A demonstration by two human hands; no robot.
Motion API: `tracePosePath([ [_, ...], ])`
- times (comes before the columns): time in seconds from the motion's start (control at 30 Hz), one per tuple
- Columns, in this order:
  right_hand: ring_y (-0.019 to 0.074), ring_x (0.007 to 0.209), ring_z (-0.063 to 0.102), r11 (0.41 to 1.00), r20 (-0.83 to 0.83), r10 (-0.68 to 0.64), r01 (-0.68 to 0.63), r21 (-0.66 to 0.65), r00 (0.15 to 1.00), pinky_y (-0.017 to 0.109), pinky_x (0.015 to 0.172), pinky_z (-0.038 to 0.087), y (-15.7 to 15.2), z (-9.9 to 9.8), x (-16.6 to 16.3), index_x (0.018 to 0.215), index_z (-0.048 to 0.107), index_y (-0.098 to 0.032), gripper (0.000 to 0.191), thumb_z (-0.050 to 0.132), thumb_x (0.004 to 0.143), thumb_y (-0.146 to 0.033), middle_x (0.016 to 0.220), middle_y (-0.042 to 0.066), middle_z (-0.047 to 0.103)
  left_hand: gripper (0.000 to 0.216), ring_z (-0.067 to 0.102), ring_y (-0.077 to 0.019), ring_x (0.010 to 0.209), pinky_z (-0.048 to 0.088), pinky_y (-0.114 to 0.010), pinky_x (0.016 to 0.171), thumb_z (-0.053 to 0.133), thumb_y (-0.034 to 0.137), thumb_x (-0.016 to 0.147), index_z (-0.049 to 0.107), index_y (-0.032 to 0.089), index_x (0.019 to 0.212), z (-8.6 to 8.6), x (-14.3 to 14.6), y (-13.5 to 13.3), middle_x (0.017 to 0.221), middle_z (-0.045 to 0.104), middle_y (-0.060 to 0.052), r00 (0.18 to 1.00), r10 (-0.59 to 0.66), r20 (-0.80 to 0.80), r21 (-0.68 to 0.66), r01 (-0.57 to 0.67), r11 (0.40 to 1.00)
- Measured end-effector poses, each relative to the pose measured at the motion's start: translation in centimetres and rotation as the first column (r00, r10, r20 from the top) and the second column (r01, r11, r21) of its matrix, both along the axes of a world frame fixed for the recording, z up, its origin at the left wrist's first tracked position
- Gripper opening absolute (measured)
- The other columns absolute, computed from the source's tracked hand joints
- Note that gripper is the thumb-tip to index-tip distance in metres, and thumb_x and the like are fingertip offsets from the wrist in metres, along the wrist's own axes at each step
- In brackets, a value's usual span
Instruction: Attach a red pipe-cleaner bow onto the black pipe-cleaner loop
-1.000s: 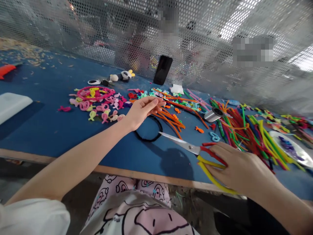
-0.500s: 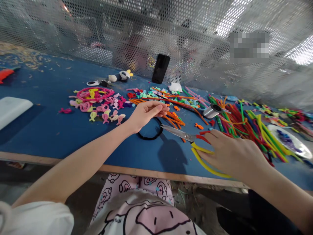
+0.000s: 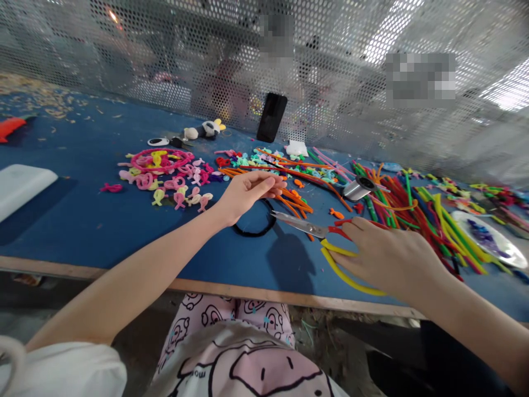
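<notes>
My left hand (image 3: pixel 250 194) is over the middle of the table, its thumb pressed against the fingers. What they pinch, if anything, is too small to make out. Below it is a black fuzzy ring (image 3: pixel 253 236), partly hidden by the hand; I cannot tell whether the two touch. My right hand (image 3: pixel 382 256) grips scissors (image 3: pixel 308 227) with red and yellow handles. The blades look nearly closed and point left, their tips beside the ring's right edge. Orange pipe cleaners (image 3: pixel 295 205) lie just beyond the blades.
Pink and yellow twisted pieces (image 3: pixel 177 184) lie left, around a pink ring. A wire spool (image 3: pixel 359 188), colored pipe cleaners (image 3: pixel 397 204) and a white plate (image 3: pixel 514 251) are on the right. A black phone (image 3: pixel 271 117) leans on the perforated metal screen (image 3: pixel 173 66) behind.
My right hand and the scissor handles have shifted very slightly left and up. My left hand and the black ring look the same.
</notes>
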State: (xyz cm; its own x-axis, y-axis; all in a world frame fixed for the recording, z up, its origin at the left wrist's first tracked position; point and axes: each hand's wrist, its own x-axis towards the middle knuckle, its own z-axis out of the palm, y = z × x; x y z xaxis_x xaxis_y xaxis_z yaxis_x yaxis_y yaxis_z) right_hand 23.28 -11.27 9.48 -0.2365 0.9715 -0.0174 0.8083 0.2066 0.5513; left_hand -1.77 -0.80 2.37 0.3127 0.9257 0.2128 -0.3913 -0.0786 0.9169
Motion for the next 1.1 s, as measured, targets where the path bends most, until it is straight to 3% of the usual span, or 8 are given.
tracePosePath([
  [0.3, 0.0275, 0.068, 0.072, 0.998, 0.080, 0.014, -0.010, -0.057, 0.997, 0.030, 0.047, 0.026, 0.0, 0.3, -0.5, 0.106, 0.069, -0.020, 0.042, 0.049, 0.092, -0.054, 0.102, 0.007, 0.072, 0.021, 0.072, -0.0157, 0.089, 0.055, -0.033, 0.090, 0.068, 0.032, 0.089, 0.072, 0.015, 0.099, -0.1, 0.0, 0.0, 0.106, 0.077, -0.009, 1.000, -0.004, 0.018, 0.006, 0.004, 1.000],
  [0.73, 0.0313, 0.081, 0.075, 0.992, 0.078, 0.002, 0.008, -0.130, 0.997, 0.038, 0.055, 0.051, 0.3, -0.1, 0.2, 0.115, 0.067, -0.020, 0.049, 0.044, 0.094, -0.058, 0.119, 0.010, 0.072, 0.025, 0.072, -0.0173, 0.095, 0.054, -0.037, 0.095, 0.064, 0.033, 0.091, 0.071, 0.015, 0.106, -0.2, -0.1, 0.0, 0.111, 0.076, -0.011, 1.000, -0.014, -0.018, 0.019, 0.014, 1.000],
  [0.9, 0.0308, 0.078, 0.075, 0.990, 0.081, 0.024, -0.012, -0.140, 0.996, 0.035, 0.050, 0.044, 0.3, -0.4, 0.6, 0.116, 0.066, -0.019, 0.049, 0.042, 0.096, -0.057, 0.115, 0.010, 0.072, 0.027, 0.072, -0.0181, 0.097, 0.054, -0.037, 0.096, 0.062, 0.034, 0.092, 0.070, 0.014, 0.108, -0.2, 0.0, 0.0, 0.114, 0.075, -0.012, 0.998, -0.005, -0.056, 0.027, 0.006, 1.000],
  [1.1, 0.0257, 0.057, 0.069, 0.992, 0.068, 0.126, -0.125, -0.019, 0.990, 0.030, 0.044, 0.019, 0.0, -0.6, 1.1, 0.103, 0.065, -0.018, 0.044, 0.047, 0.092, -0.057, 0.095, 0.008, 0.072, 0.025, 0.072, -0.0175, 0.096, 0.054, -0.035, 0.095, 0.063, 0.033, 0.092, 0.070, 0.014, 0.106, -0.2, 0.0, 0.1, 0.113, 0.076, -0.011, 0.999, -0.003, -0.045, -0.007, 0.003, 1.000],
])
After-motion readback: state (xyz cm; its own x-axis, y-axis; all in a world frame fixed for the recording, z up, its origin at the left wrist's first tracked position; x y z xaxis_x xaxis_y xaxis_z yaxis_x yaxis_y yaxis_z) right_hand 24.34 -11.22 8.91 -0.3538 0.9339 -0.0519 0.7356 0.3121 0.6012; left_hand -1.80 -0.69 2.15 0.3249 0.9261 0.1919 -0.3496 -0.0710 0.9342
